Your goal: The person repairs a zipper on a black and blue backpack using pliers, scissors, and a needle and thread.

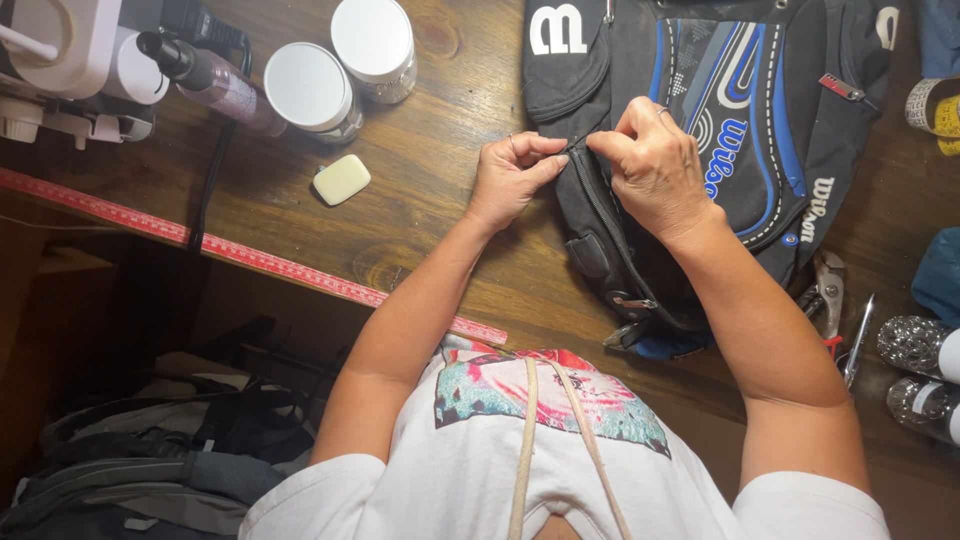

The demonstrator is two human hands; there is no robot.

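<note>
Where the dark-stained wooden tabletop (430, 150) ends, a red measuring tape strip (250, 252) runs along its near edge, and below it a heap of grey and black bags (150, 460) lies in shadow on the floor. One black and blue fabric backpack (740, 120) lies flat on the table, its top and right side cut off by the frame. Both hands meet at its side zipper (600, 200): the left hand (510, 180) pinches the fabric at the zipper's upper end with thumb and fingertips closed, and the right hand (655, 165) is closed in a pinch just beside it; whether it grips the slider or the cloth cannot be told, since the fingers hide it. Two white-lidded round jars (340, 70) stand near a dark-capped bottle (215, 82) and one pale oblong bar (342, 180). A white machine (60, 60) is cropped at the upper left. One pair of metal pliers (826, 290) lies partly under the backpack, beside a thin metal tool (858, 340). Two clear plastic bottles (915, 370) are cut off at the right.
</note>
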